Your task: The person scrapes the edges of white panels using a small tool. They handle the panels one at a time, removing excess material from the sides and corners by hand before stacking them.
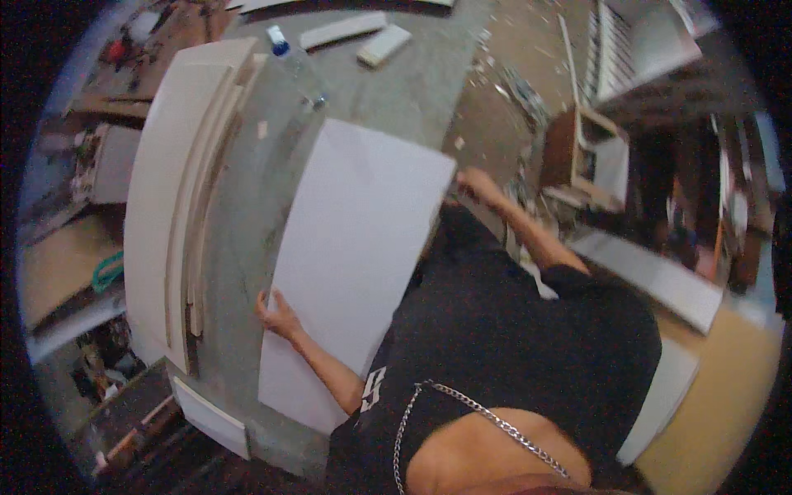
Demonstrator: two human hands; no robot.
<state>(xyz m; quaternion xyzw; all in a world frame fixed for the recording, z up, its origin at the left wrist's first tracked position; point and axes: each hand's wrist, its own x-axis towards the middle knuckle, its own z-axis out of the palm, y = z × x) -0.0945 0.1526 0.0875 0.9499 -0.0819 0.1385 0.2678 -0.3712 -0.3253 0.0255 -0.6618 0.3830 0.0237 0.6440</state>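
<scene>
A large white rectangular panel (355, 239) lies at a slant on the grey work table (239, 198) in front of me. My left hand (279, 315) grips its left long edge, the forearm crossing over the near part of the panel. Beyond the opposite side, close to the far right corner, my right hand (476, 185) is closed. What its fingers hold is too small and blurred to make out, and I cannot tell whether it touches the panel's edge.
Stacked pale boards (177, 190) stand along the table's left side. A clear bottle with a blue cap (299, 68) lies beyond the panel, near short white strips (342, 30). Debris (520, 91) litters the floor at right, beside a wooden box-like frame (586, 157).
</scene>
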